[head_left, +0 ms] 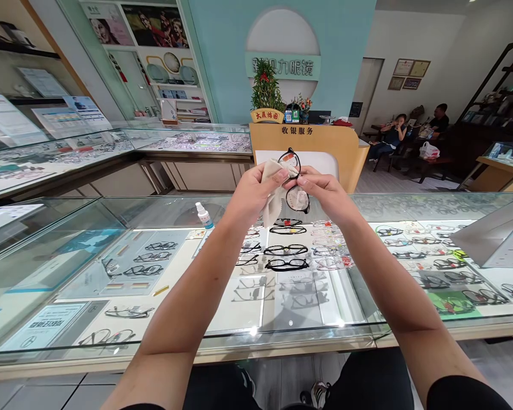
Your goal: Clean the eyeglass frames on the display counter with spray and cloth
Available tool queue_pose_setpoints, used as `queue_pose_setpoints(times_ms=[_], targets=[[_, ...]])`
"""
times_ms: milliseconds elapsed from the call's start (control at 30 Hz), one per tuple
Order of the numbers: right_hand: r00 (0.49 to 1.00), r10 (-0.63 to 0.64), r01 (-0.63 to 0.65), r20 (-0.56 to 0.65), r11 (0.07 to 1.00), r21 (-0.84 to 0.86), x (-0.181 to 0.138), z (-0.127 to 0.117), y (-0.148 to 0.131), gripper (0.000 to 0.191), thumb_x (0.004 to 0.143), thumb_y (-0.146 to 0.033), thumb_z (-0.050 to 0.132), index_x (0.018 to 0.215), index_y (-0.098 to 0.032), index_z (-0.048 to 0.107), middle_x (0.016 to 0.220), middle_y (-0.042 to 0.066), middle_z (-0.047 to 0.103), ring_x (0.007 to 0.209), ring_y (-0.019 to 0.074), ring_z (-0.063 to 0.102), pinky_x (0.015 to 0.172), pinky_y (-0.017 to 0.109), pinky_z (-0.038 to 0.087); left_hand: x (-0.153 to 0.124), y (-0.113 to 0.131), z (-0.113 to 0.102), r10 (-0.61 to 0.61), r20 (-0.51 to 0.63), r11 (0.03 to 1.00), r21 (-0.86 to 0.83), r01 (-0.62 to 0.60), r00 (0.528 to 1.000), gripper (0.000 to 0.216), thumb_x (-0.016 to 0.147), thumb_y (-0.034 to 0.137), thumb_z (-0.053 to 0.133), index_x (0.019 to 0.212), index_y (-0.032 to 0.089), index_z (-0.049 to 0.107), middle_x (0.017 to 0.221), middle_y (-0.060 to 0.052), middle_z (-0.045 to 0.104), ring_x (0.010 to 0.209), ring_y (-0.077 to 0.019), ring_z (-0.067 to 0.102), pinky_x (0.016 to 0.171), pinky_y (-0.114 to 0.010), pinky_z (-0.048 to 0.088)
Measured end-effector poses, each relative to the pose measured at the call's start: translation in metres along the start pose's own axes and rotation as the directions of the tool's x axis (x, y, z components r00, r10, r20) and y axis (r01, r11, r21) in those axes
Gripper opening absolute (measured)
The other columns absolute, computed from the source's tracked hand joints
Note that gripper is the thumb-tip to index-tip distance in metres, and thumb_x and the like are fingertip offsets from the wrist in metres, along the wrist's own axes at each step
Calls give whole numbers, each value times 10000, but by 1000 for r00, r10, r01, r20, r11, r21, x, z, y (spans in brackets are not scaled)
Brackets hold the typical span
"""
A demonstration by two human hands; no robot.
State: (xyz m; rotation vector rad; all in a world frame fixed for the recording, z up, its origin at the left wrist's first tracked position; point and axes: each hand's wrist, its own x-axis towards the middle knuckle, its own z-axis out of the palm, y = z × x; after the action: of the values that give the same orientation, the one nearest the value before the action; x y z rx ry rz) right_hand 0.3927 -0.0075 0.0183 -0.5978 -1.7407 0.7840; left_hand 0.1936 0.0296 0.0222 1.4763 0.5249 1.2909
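Observation:
Above the glass display counter (222, 336), my two hands hold a pair of dark round-framed eyeglasses (298, 199), tilted nearly upright. My left hand (251, 192) is closed on a pale cleaning cloth (273, 208), its thumb and fingers pressing the cloth around the upper lens. The fingers of my right hand (327, 193) pinch the frame near the bridge. Reddish print shows on or through both lenses. To the left of my hands, a small white spray bottle (204, 216) with a blue-banded label stands on the glass top.
Under the glass lie rows of eyeglasses (286, 250). A white sign (502, 236) stands on the counter at right. Farther back are a wooden cashier desk (346, 148) with a plant (265, 88) and more display cases (196, 141). Two people sit at the back right.

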Motion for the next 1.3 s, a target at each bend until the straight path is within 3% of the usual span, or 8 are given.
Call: queue_pose_setpoints(times_ms=[200, 333, 667, 833, 933, 1133, 1300], targets=[[999, 18, -18, 30, 1000, -7, 0, 3, -2, 419, 967, -708, 755, 963, -322, 916, 1353, 58, 741, 1396, 284, 620, 1322, 481, 405, -2, 3, 2, 1, 43, 1000, -30, 1, 999, 524, 738, 583, 1010, 954, 180, 754, 803, -29, 740, 688, -146, 656, 635, -273, 540], [999, 18, -17, 27, 1000, -22, 0, 3, 0, 391, 976, -703, 744, 974, -352, 915, 1229, 29, 766, 1379, 274, 609, 1314, 484, 415, -2, 4, 2, -36, 79, 998, -53, 40, 996, 499, 722, 544, 1031, 890, 183, 730, 767, -19, 715, 674, -137, 634, 627, -269, 531], [998, 70, -70, -2, 997, -24, -1, 0, 0, 454, 948, -740, 749, 976, -320, 919, 1192, 38, 814, 1334, 296, 637, 1273, 480, 417, 0, 13, -6, -31, 184, 997, -60, 43, 983, 509, 791, 611, 971, 911, 183, 723, 809, -20, 703, 755, -152, 673, 707, -278, 565], [998, 57, -56, 36, 998, -36, -1, 1, -3, 435, 962, -721, 746, 943, -320, 913, 1085, 45, 805, 1266, 282, 642, 1215, 457, 447, -3, 13, -1, 1, 188, 997, -75, 14, 982, 515, 765, 546, 1009, 974, 194, 697, 857, -21, 714, 793, -154, 672, 719, -267, 556], [998, 51, -49, 45, 998, -46, 0, 2, -4, 467, 949, -749, 743, 925, -311, 904, 1032, 46, 781, 1297, 293, 614, 1211, 470, 449, -5, 13, 3, 14, 184, 998, -64, -2, 983, 510, 766, 524, 1013, 933, 206, 651, 800, 1, 664, 739, -143, 629, 666, -263, 525], [997, 58, -55, 49, 997, -53, 2, 4, -3, 543, 906, -798, 753, 894, -273, 894, 976, 50, 751, 1159, 278, 626, 1105, 448, 505, -4, 12, 4, -23, 202, 998, -57, 35, 979, 570, 696, 548, 1039, 905, 192, 646, 758, 8, 659, 647, -133, 595, 563, -263, 484], [997, 27, -23, 79, 998, -56, 0, 3, -5, 499, 933, -773, 745, 898, -303, 909, 980, 50, 763, 1204, 280, 641, 1148, 454, 497, -2, 9, 1, 0, 134, 1000, -6, 1, 991, 563, 651, 540, 1057, 848, 177, 673, 722, 5, 676, 642, -121, 581, 600, -259, 463]])
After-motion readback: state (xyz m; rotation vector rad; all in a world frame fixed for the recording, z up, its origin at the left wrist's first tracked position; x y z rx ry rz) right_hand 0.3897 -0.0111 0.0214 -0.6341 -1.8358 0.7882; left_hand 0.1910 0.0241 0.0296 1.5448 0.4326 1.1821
